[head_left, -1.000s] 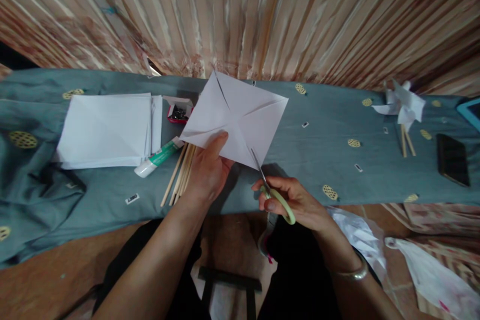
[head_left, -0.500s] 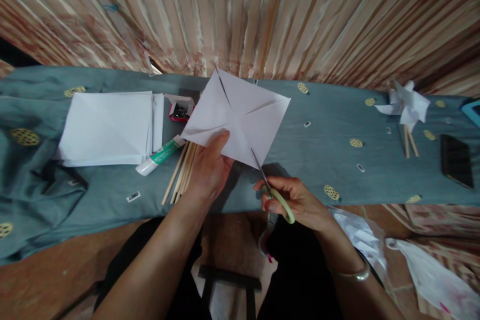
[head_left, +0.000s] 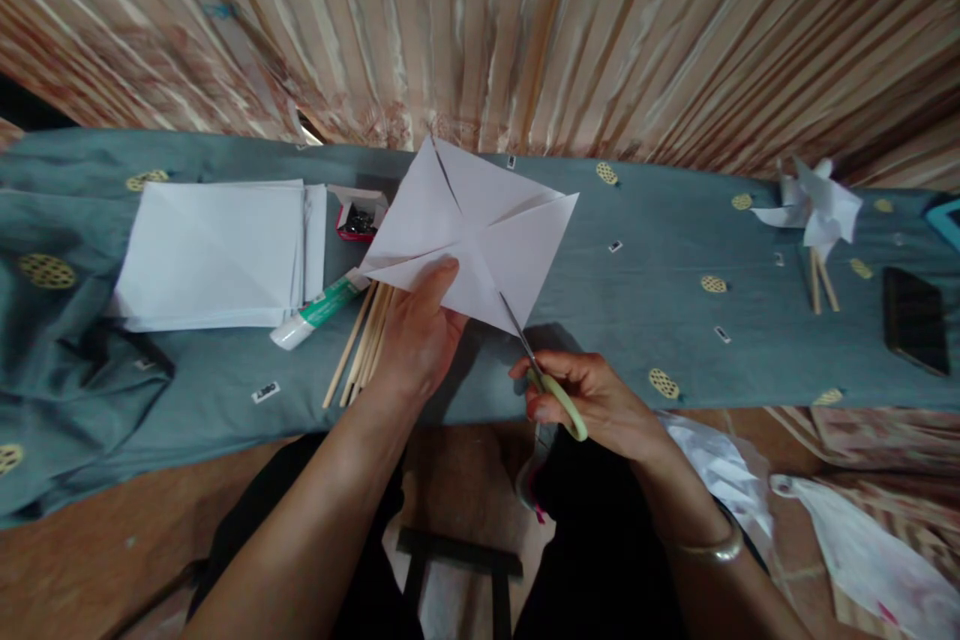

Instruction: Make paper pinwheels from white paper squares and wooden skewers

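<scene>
My left hand [head_left: 424,340] is closed on the lower left edge of a white square of paper [head_left: 517,245], thumb on top and fingers beneath. Slits run inward from the paper's corners toward its middle. My right hand [head_left: 589,400] grips scissors [head_left: 561,402] with pale green handles. Their blades lie along the slit at the paper's near corner and look nearly closed. Below my left hand, several thin wooden sticks [head_left: 361,345] rest on the cloth, partly covered by the hand and paper.
On the left lie a stack of white paper [head_left: 214,255], a green-and-white glue stick [head_left: 319,310] and a small open box [head_left: 360,217] of dark metal bits. Paper pinwheels [head_left: 821,205] on sticks and a dark phone [head_left: 915,320] are at the right. A pleated curtain [head_left: 465,30] hangs behind the table.
Very little differs. The paper and the scissors have shifted only slightly, and both hands keep their hold.
</scene>
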Action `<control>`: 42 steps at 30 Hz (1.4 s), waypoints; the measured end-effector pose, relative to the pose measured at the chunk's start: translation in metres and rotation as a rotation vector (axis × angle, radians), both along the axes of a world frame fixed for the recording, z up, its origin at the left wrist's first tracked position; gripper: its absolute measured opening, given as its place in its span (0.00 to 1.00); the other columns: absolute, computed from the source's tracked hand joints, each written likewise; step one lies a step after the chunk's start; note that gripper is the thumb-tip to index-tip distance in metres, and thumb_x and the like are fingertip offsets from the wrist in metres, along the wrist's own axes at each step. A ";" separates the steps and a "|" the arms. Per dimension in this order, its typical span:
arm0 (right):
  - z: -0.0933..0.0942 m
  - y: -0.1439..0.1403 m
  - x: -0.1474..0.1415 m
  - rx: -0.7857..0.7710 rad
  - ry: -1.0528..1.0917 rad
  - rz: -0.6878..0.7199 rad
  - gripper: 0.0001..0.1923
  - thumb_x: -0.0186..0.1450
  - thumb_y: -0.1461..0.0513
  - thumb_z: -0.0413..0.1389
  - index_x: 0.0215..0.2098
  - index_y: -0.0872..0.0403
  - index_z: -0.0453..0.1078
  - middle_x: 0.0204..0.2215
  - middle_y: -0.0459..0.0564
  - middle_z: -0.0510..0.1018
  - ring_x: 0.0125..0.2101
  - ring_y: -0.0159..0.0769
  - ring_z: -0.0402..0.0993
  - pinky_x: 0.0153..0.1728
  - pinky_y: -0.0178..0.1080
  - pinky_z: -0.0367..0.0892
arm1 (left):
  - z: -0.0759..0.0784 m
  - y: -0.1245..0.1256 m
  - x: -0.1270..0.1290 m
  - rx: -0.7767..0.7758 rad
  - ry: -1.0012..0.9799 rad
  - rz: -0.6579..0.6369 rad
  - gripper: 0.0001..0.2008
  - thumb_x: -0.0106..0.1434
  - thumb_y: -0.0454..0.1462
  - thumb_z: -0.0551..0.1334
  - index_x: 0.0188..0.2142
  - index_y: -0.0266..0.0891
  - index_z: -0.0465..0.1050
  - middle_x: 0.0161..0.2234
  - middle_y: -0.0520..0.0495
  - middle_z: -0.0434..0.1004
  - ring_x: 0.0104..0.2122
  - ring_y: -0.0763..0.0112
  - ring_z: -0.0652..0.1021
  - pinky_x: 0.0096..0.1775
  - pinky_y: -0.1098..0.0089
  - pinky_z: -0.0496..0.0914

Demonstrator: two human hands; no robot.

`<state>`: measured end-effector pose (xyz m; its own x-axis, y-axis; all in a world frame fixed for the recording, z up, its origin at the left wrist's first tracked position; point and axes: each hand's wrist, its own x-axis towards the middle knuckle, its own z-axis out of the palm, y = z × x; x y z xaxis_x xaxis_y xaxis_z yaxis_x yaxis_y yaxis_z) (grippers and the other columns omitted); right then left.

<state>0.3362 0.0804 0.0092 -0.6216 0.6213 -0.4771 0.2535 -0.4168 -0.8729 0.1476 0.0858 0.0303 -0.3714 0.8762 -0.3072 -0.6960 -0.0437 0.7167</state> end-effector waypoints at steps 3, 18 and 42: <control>-0.002 0.000 0.001 -0.002 0.014 -0.011 0.20 0.53 0.54 0.70 0.39 0.55 0.73 0.22 0.40 0.74 0.21 0.25 0.67 0.24 0.30 0.65 | 0.001 0.000 0.000 -0.008 0.013 0.000 0.14 0.60 0.29 0.60 0.42 0.46 0.75 0.42 0.48 0.81 0.53 0.57 0.75 0.51 0.61 0.73; -0.002 -0.001 0.001 -0.014 0.002 -0.061 0.20 0.51 0.55 0.71 0.37 0.55 0.74 0.19 0.39 0.73 0.19 0.25 0.66 0.22 0.30 0.64 | -0.002 0.001 0.000 0.000 -0.014 0.016 0.15 0.60 0.27 0.58 0.43 0.45 0.75 0.38 0.50 0.81 0.50 0.62 0.77 0.51 0.64 0.73; 0.003 -0.002 -0.002 -0.086 -0.013 -0.126 0.21 0.46 0.54 0.73 0.34 0.54 0.74 0.17 0.37 0.71 0.18 0.24 0.65 0.21 0.30 0.63 | -0.004 0.000 0.002 0.027 0.075 -0.025 0.13 0.55 0.28 0.63 0.37 0.47 0.76 0.39 0.50 0.81 0.52 0.58 0.76 0.51 0.62 0.71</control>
<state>0.3345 0.0786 0.0119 -0.5348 0.6504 -0.5394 0.2056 -0.5191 -0.8296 0.1492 0.0861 0.0261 -0.3707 0.8929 -0.2555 -0.6411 -0.0470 0.7660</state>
